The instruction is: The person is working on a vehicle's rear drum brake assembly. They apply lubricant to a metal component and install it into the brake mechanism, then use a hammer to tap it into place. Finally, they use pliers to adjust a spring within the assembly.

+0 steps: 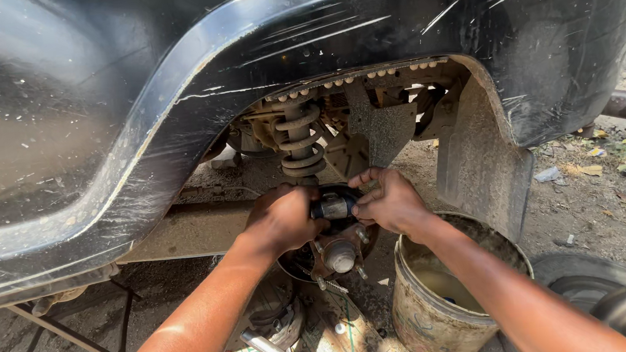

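Wheel cylinder (333,207) — small, metal, grimy grey

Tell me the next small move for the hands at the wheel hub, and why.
Probably seat the small cylinder squarely: the left hand and right hand both grip it above the bare hub, beneath the coil spring.

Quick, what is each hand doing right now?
Left hand: closed on one end of the small grey metal cylinder above the rusty wheel hub.
Right hand: fingers curled, gripping the cylinder's other end.
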